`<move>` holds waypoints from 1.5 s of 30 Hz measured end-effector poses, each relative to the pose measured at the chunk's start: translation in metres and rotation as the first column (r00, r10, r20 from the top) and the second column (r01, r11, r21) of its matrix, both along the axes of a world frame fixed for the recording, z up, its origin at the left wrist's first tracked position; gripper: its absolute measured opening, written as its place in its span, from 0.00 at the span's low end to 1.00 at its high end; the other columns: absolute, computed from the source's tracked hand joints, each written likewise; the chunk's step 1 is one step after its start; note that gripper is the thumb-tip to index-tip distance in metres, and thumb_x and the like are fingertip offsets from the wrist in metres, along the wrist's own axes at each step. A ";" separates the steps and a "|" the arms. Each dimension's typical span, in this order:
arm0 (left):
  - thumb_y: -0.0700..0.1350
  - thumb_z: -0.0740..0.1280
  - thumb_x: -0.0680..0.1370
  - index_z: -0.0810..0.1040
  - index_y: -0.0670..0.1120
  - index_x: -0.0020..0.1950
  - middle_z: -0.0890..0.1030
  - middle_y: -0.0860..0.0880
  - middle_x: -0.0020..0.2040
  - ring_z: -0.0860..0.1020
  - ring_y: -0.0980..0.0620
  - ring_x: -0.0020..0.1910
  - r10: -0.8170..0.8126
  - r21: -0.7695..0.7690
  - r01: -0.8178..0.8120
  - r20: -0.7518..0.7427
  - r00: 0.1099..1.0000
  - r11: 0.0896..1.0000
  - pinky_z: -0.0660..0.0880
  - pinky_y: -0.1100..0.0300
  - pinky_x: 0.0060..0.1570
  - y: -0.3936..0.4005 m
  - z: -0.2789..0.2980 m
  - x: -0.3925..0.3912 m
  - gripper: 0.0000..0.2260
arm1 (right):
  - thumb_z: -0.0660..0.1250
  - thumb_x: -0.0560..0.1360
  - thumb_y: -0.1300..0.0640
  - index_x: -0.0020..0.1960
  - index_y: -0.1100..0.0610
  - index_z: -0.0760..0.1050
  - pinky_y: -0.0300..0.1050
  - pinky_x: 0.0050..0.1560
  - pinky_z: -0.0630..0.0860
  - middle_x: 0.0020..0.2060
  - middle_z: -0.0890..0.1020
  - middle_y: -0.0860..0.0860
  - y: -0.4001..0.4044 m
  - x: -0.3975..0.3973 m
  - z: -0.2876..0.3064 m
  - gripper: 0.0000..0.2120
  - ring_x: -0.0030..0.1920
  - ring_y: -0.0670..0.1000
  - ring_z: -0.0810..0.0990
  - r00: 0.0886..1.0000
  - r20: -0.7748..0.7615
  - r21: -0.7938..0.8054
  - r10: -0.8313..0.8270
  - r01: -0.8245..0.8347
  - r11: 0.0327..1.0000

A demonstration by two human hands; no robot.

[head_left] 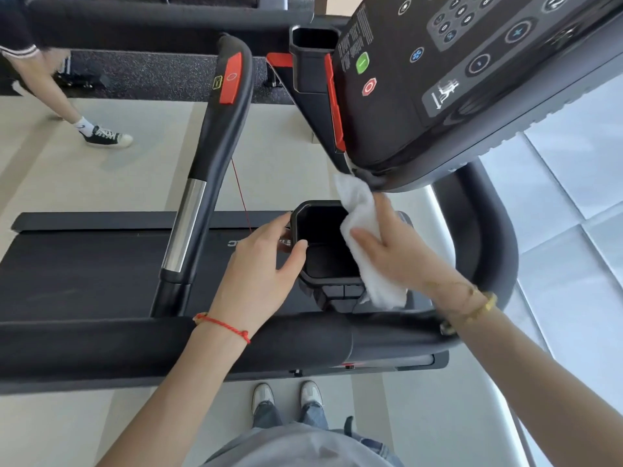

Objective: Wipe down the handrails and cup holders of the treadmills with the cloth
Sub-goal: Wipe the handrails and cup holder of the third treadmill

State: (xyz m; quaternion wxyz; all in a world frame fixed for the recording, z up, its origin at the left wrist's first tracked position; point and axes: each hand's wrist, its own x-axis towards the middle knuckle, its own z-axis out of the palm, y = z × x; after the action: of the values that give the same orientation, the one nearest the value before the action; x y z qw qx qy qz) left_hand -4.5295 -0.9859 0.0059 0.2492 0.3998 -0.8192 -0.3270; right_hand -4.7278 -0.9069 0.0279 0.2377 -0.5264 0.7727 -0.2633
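We stand beside the treadmill, both hands at the cup holder [323,237]. Our left hand [259,264] grips the holder's left rim, thumb hooked over the edge. Our right hand [397,244] clutches the cloth [367,237], which drapes over the holder's right rim, just below the console [472,79]. The handrail [101,342] runs nearest us.

A pale floor [276,170] is seen beneath the treadmill [101,264]; two white shoes [286,397] and a black sneaker [108,136] are planted on it
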 end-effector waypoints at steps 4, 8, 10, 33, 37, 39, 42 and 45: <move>0.52 0.63 0.79 0.72 0.55 0.70 0.75 0.64 0.51 0.77 0.63 0.51 0.000 -0.005 0.000 0.013 1.000 1.000 0.66 0.77 0.50 -0.002 -0.002 0.000 0.18 | 0.62 0.80 0.51 0.43 0.50 0.59 0.30 0.28 0.67 0.30 0.69 0.45 0.036 0.020 -0.015 0.12 0.27 0.35 0.73 0.987 0.061 -0.046 -0.151 0.153 0.987; 0.52 0.63 0.79 0.73 0.56 0.68 0.72 0.71 0.47 0.76 0.65 0.48 0.002 -0.012 -0.001 0.006 1.000 1.000 0.64 0.81 0.48 -0.001 -0.002 0.000 0.17 | 0.60 0.81 0.49 0.43 0.57 0.58 0.38 0.30 0.65 0.31 0.69 0.50 0.006 0.010 -0.004 0.16 0.32 0.46 0.72 0.989 -0.024 0.062 -0.149 0.150 0.987; 0.52 0.63 0.79 0.73 0.56 0.68 0.70 0.72 0.46 0.75 0.67 0.46 0.002 -0.014 -0.002 0.008 1.000 1.000 0.64 0.80 0.47 -0.001 -0.003 0.000 0.17 | 0.60 0.81 0.51 0.48 0.61 0.60 0.39 0.33 0.65 0.33 0.70 0.51 -0.010 0.005 0.005 0.15 0.34 0.46 0.70 0.991 -0.028 0.084 -0.127 0.129 0.988; 0.51 0.64 0.79 0.73 0.53 0.70 0.80 0.57 0.54 0.79 0.58 0.53 0.005 0.030 -0.005 -0.002 1.000 1.000 0.76 0.60 0.55 0.002 0.005 0.000 0.18 | 0.61 0.80 0.55 0.75 0.52 0.59 0.48 0.53 0.70 0.69 0.70 0.51 -0.020 0.005 0.004 0.26 0.65 0.58 0.72 0.879 -0.452 -0.052 0.149 -0.193 0.980; 0.50 0.64 0.79 0.76 0.46 0.63 0.81 0.51 0.51 0.79 0.52 0.50 0.025 0.012 -0.026 0.029 0.999 1.000 0.78 0.53 0.51 0.002 0.005 -0.001 0.15 | 0.60 0.80 0.54 0.74 0.51 0.62 0.51 0.53 0.73 0.61 0.78 0.50 -0.053 0.001 0.021 0.23 0.58 0.55 0.76 0.782 -0.463 0.065 0.417 -0.439 0.896; 0.51 0.63 0.79 0.76 0.47 0.60 0.80 0.51 0.47 0.79 0.52 0.47 0.023 0.017 -0.024 0.047 0.999 1.000 0.77 0.51 0.48 0.003 0.007 -0.001 0.13 | 0.60 0.79 0.54 0.71 0.51 0.64 0.53 0.50 0.74 0.55 0.80 0.50 -0.068 0.003 0.025 0.20 0.52 0.56 0.79 0.758 -0.421 0.123 0.498 -0.497 0.859; 0.52 0.62 0.79 0.76 0.47 0.58 0.79 0.52 0.45 0.78 0.53 0.45 0.024 0.017 -0.025 0.054 0.998 1.000 0.78 0.50 0.46 0.002 0.006 0.000 0.12 | 0.60 0.79 0.53 0.68 0.50 0.66 0.53 0.48 0.75 0.50 0.81 0.48 -0.071 0.004 0.020 0.17 0.48 0.55 0.79 0.758 -0.399 0.119 0.517 -0.516 0.848; 0.52 0.63 0.79 0.75 0.49 0.65 0.80 0.52 0.51 0.79 0.54 0.50 0.019 0.027 -0.020 0.034 0.999 0.999 0.78 0.53 0.52 0.003 0.005 -0.001 0.16 | 0.60 0.79 0.53 0.67 0.52 0.66 0.50 0.48 0.72 0.52 0.79 0.49 -0.056 -0.008 0.016 0.17 0.50 0.54 0.77 0.793 -0.406 0.060 0.454 -0.472 0.879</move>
State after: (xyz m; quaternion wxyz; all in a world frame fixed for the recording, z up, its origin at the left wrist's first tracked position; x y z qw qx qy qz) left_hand -4.5306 -0.9830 0.0110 0.2333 0.4166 -0.8148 -0.3289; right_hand -4.7363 -0.9627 0.0435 0.1165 -0.7474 0.6466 -0.0985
